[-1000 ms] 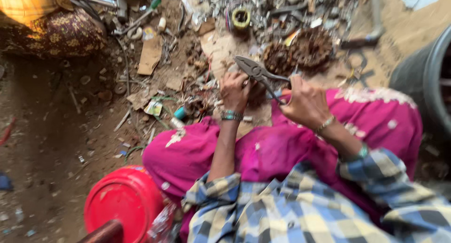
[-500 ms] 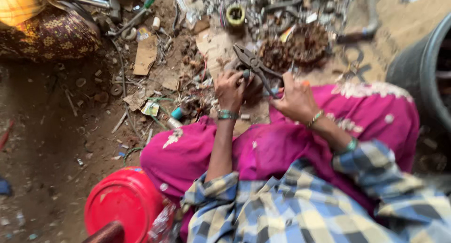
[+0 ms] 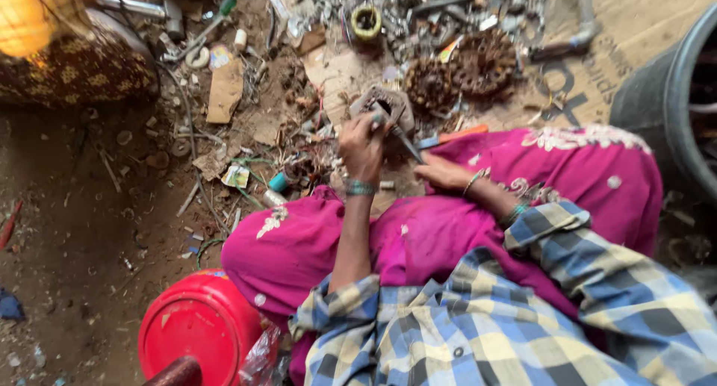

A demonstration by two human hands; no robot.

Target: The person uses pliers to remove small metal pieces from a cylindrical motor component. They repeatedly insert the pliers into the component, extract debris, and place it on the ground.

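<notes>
Two hands | left hand point(image 3: 364, 143) grips scrap part point(image 3: 385, 106) | right hand point(image 3: 442, 173) flat on pink cloth point(image 3: 448, 229) | brown cardboard point(image 3: 612, 65) behind

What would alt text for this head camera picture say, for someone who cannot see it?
Seen from above, a seated person in a pink garment and checked shirt holds a small metal part in the left hand, while the right hand rests on the lap beside a thin tool. Metal scrap and two rusty gears litter the dirt floor; a red container stands near.
</notes>
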